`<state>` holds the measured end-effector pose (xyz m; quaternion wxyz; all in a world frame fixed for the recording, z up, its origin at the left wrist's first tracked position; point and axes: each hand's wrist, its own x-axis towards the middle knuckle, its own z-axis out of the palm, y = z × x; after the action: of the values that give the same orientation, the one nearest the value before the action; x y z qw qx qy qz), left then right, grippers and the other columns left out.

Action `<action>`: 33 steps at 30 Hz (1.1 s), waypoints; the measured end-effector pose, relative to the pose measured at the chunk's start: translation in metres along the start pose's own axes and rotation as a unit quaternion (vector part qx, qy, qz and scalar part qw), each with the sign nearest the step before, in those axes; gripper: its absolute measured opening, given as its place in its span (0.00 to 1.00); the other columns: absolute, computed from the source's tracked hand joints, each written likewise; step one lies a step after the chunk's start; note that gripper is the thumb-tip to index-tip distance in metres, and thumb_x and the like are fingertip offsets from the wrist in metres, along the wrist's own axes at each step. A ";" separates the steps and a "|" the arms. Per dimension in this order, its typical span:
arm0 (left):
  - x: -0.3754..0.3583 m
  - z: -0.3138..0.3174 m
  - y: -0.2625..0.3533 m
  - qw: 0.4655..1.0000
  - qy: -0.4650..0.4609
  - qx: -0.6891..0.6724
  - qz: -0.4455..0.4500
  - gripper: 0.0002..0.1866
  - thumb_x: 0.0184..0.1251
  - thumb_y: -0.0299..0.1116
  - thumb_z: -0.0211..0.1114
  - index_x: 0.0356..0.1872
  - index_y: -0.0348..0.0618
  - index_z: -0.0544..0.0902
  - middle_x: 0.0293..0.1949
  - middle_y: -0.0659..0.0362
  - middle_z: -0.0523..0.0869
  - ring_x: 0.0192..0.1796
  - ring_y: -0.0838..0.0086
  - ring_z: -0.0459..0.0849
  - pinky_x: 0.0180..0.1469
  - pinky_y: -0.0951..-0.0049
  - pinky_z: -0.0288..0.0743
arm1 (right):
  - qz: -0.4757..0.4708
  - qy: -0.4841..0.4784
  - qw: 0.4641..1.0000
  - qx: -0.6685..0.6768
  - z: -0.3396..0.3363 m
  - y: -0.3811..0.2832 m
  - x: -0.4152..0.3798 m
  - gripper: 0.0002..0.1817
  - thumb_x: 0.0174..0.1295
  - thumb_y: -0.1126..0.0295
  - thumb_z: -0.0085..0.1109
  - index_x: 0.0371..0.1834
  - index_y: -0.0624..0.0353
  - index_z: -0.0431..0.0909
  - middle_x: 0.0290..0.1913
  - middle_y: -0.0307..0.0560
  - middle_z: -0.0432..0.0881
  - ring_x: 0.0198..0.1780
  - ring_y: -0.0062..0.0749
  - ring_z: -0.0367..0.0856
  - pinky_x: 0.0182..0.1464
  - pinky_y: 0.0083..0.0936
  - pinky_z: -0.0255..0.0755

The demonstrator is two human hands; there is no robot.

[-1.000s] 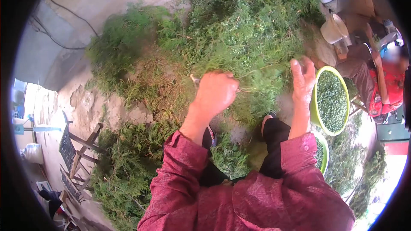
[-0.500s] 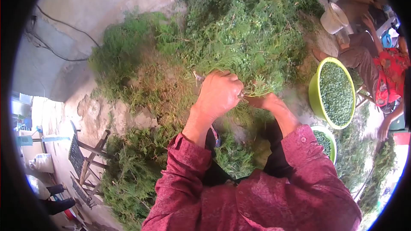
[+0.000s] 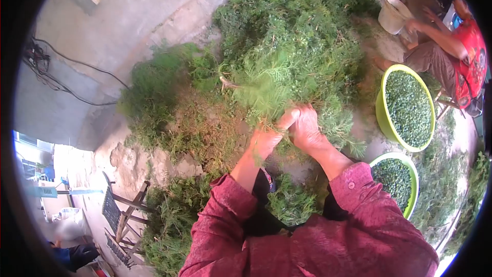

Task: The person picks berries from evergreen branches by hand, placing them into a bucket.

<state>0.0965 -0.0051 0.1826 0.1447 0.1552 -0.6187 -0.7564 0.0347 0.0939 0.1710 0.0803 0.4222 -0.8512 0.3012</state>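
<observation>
My left hand and my right hand are closed side by side, just below the big heap. Both grip a feathery green evergreen branch, which is smeared by motion. Its bare woody end points to the upper left. Green sprigs show beside my right hand. What lies inside the fingers is hidden. Ahead, a large heap of leafy evergreen branches carries small pale green cones or berries.
On the right stand a large yellow-green basin and a smaller one, both full of small green pieces. Beyond them sits a person in red, near a white bucket. A chair and more greenery are at the left.
My hands have come together and my right hand has risen beside the left. The branch has swung upward. The view has shifted, and the seated person now shows more fully.
</observation>
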 end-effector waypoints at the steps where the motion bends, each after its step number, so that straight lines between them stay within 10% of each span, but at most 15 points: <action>1: 0.003 0.002 0.003 0.998 -0.024 -0.057 0.010 0.25 0.52 0.40 0.68 0.47 0.35 0.71 0.45 0.55 0.76 0.46 0.71 0.74 0.48 0.68 0.70 | 0.006 -0.025 1.000 -0.015 -0.003 -0.003 0.003 0.13 0.37 0.77 0.55 0.31 0.61 0.72 0.31 0.53 0.76 0.36 0.45 0.77 0.40 0.38 0.67; 4: 0.010 -0.004 -0.009 0.996 -0.001 -0.089 0.009 0.22 0.58 0.41 0.63 0.47 0.36 0.71 0.43 0.58 0.77 0.45 0.74 0.74 0.48 0.71 0.70 | 0.013 -0.058 0.998 -0.022 -0.011 -0.014 0.009 0.15 0.39 0.76 0.56 0.34 0.63 0.72 0.33 0.55 0.77 0.36 0.46 0.77 0.40 0.37 0.67; 6: 0.006 0.000 0.011 0.984 0.178 -0.002 0.021 0.21 0.60 0.43 0.60 0.47 0.36 0.73 0.42 0.59 0.77 0.43 0.75 0.73 0.47 0.74 0.69 | 0.015 -0.065 0.998 -0.014 -0.013 -0.017 0.013 0.15 0.40 0.75 0.57 0.36 0.65 0.73 0.34 0.56 0.77 0.38 0.46 0.77 0.41 0.38 0.68; 8: 0.014 -0.018 0.007 0.986 0.156 -0.047 0.022 0.23 0.61 0.43 0.59 0.51 0.36 0.71 0.45 0.57 0.77 0.47 0.74 0.72 0.51 0.74 0.66 | 0.002 -0.017 0.974 0.226 -0.015 -0.017 0.018 0.19 0.44 0.70 0.61 0.41 0.66 0.74 0.38 0.59 0.78 0.42 0.46 0.77 0.46 0.36 0.70; 11: 0.030 -0.050 -0.009 0.955 0.266 -0.107 0.072 0.26 0.61 0.47 0.58 0.52 0.35 0.71 0.46 0.55 0.76 0.48 0.74 0.72 0.53 0.72 0.65 | 0.221 -0.050 0.864 0.450 -0.031 0.011 0.029 0.17 0.55 0.68 0.58 0.48 0.60 0.74 0.43 0.45 0.80 0.42 0.27 0.77 0.48 0.22 0.71; 13: 0.028 -0.060 0.006 0.944 0.303 -0.120 -0.046 0.18 0.62 0.49 0.55 0.37 0.43 0.75 0.40 0.57 0.77 0.42 0.73 0.73 0.47 0.74 0.67 | 0.245 -0.052 0.820 0.514 -0.037 0.030 0.031 0.13 0.54 0.71 0.58 0.43 0.61 0.76 0.33 0.41 0.80 0.35 0.19 0.76 0.40 0.16 0.71; 25: 0.033 -0.041 0.017 0.952 0.258 -0.153 -0.065 0.19 0.62 0.51 0.54 0.29 0.45 0.75 0.26 0.61 0.76 0.27 0.74 0.74 0.31 0.74 0.68 | 0.128 -0.186 0.838 0.497 -0.025 0.015 0.021 0.16 0.54 0.64 0.61 0.44 0.61 0.76 0.36 0.35 0.78 0.37 0.15 0.72 0.36 0.17 0.69; 30: 0.033 -0.036 0.017 0.963 0.223 -0.142 -0.042 0.19 0.61 0.52 0.54 0.28 0.45 0.74 0.23 0.61 0.75 0.26 0.74 0.74 0.31 0.73 0.68 | 0.281 -0.314 0.688 0.591 -0.058 0.008 0.021 0.16 0.57 0.63 0.57 0.46 0.59 0.75 0.40 0.35 0.78 0.39 0.16 0.73 0.40 0.15 0.68; 33: 0.032 -0.036 0.013 0.968 0.200 -0.144 -0.049 0.20 0.59 0.54 0.56 0.30 0.44 0.75 0.24 0.61 0.76 0.27 0.74 0.74 0.33 0.73 0.69 | 0.194 -0.294 0.641 0.682 -0.045 0.007 0.015 0.15 0.58 0.65 0.56 0.46 0.61 0.75 0.38 0.35 0.79 0.38 0.16 0.73 0.39 0.15 0.69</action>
<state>0.0823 -0.0530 0.1872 0.2490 0.3109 -0.4538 -0.7971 0.0139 0.1131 0.2099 -0.5452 0.2488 -0.4452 0.6653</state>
